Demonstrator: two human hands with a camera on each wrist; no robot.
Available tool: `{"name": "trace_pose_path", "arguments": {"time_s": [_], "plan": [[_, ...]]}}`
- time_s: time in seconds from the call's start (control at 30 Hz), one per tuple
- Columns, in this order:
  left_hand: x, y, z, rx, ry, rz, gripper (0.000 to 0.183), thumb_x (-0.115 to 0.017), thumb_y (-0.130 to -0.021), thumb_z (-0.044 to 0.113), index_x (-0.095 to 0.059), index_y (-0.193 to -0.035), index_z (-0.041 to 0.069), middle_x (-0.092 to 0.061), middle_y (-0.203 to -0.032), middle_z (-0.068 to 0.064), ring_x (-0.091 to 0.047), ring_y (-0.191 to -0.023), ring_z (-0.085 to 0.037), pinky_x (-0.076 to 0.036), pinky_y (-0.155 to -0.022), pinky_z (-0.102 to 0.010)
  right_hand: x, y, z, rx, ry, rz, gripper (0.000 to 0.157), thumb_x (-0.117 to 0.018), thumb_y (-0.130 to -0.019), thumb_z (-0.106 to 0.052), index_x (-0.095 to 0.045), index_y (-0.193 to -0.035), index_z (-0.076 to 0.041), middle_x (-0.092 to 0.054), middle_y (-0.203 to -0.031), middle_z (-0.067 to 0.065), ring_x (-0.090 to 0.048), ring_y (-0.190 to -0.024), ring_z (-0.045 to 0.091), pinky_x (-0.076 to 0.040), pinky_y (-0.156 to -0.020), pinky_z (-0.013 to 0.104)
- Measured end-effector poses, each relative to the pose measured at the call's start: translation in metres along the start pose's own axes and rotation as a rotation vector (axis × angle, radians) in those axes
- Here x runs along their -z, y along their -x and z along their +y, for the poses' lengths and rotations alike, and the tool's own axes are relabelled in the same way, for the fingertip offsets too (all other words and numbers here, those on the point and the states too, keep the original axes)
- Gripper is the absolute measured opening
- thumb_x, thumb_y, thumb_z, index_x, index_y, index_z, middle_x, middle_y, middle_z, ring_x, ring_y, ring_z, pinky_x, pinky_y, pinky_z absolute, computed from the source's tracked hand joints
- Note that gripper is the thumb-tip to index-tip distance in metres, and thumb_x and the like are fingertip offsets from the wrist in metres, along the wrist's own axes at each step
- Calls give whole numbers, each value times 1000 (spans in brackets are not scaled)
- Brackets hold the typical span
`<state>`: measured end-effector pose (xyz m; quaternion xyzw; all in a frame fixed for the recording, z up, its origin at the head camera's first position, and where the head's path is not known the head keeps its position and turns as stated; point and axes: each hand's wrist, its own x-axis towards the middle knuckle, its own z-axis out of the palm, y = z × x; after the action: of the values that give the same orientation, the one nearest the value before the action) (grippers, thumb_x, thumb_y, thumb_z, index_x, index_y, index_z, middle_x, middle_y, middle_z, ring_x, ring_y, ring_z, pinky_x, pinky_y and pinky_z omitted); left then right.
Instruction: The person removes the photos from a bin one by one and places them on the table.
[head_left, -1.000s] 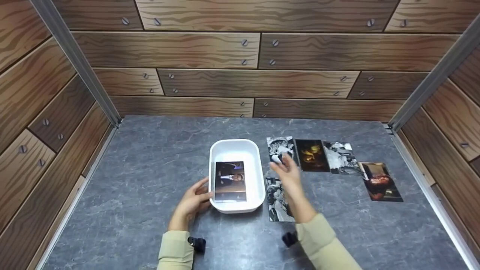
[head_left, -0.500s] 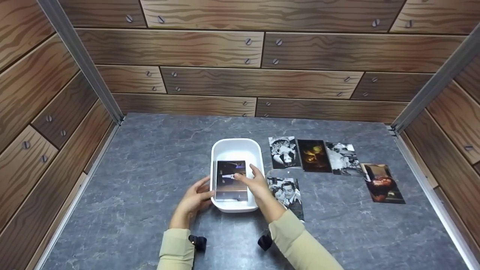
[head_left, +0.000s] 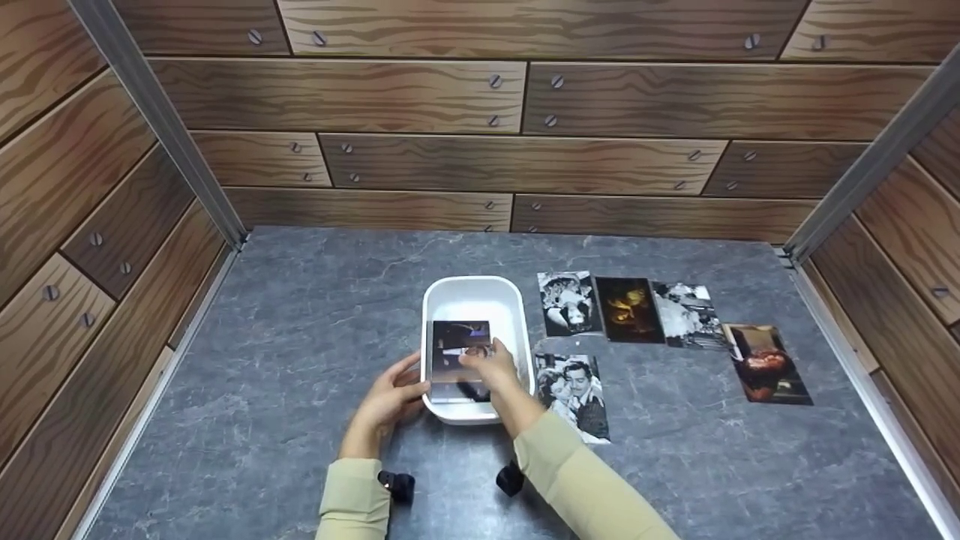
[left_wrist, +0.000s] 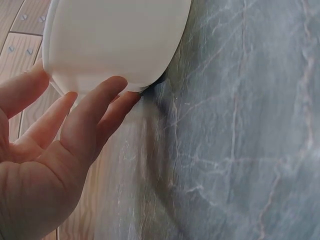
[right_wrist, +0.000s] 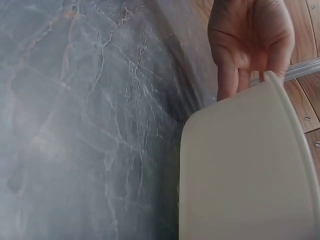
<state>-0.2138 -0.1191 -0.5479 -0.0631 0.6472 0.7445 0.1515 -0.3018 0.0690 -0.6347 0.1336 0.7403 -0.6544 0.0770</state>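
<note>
A white plastic tub [head_left: 517, 315] stands on the grey marbled table, with a colour photo [head_left: 450, 375] face up inside it. At the tub's left side, my left hand [head_left: 386, 405] touches the outer wall with its fingertips, and its thumb is at the rim; in the left wrist view the fingers [left_wrist: 87, 115] are extended. My right hand [head_left: 495, 375] reaches into the tub over the photo's right part, thumb and index finger apart. In the right wrist view the tub's wall [right_wrist: 240, 160] hides the right fingertips.
Right of the tub lie a black-and-white couple photo [head_left: 577, 397], another black-and-white photo [head_left: 568, 304], a dark golden photo [head_left: 630, 309], a pale photo [head_left: 686, 315] and a reddish portrait photo [head_left: 769, 367]. Wood-patterned walls [head_left: 420, 165] enclose the table.
My right hand has moved left from above the loose photos into the tub, down to the photo inside. The left hand has stayed at the tub's left side.
</note>
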Motion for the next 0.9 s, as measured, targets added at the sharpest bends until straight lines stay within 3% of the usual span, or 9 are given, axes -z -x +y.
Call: {"name": "trace_pose_path", "arguments": {"time_s": [0.1,0.23,0.3,0.4,0.53,0.7,0.83,0.9], "plan": [[0,0,0,4,0,7,61,-55,-90,-7,-32,-147,-5,-40,-142,-37,-55,-119,-39,-54,-93,-42,-5,-34,29,-30,19,21,93,-80,-74,-18,-29,-147,6,-48,-141,24,-52,-124,30,-42,-108,35],[-1,1,0,8,0,23,62,-56,-89,-7,-33,-147,-4,-39,-142,-37,-53,-122,-40,-54,-93,-43,-6,-43,33,-46,-12,47,90,-79,-70,-14,-34,-145,7,-48,-140,27,-55,-119,30,-50,-97,30],[0,2,0,5,3,23,62,-56,-89,-8,-33,-147,-5,-39,-142,-38,-52,-123,-42,-54,-94,-44,-6,-30,20,-26,-21,64,83,-78,-69,-11,-41,-142,7,-52,-136,27,-56,-115,30,-52,-94,30],[0,2,-1,-1,11,18,63,-56,-89,-8,-32,-147,-6,-38,-142,-38,-52,-123,-42,-53,-94,-44,-1,11,-20,-29,-42,57,70,-74,-74,-6,-49,-138,4,-56,-132,25,-56,-117,32,-49,-100,37],[-1,1,-1,8,15,14,63,-56,-89,-8,-32,-147,-5,-39,-142,-38,-55,-120,-39,-53,-94,-45,2,57,-68,-64,121,101,59,-69,-80,-9,-53,-136,1,-58,-132,22,-53,-121,36,-42,-104,45],[0,1,-2,7,9,-7,64,-57,-90,-6,-31,-148,-4,-38,-143,-36,-52,-123,-41,-51,-97,-46,3,71,-80,-48,303,152,55,-68,-80,-15,-56,-133,-3,-59,-133,19,-50,-119,36,-43,-94,44],[1,0,-2,-7,23,-17,64,-57,-90,-6,-30,-148,-6,-38,-142,-38,-56,-119,-37,-51,-97,-46,3,70,-78,31,331,178,50,-70,-80,-15,-62,-127,-4,-66,-120,18,-56,-111,34,-42,-95,42],[1,0,-2,-10,26,-18,65,-57,-89,-6,-29,-148,-6,-38,-142,-38,-58,-116,-35,-52,-96,-46,3,70,-78,54,308,202,50,-69,-77,-10,-63,-127,-4,-68,-111,16,-58,-102,30,-45,-88,38]]}}
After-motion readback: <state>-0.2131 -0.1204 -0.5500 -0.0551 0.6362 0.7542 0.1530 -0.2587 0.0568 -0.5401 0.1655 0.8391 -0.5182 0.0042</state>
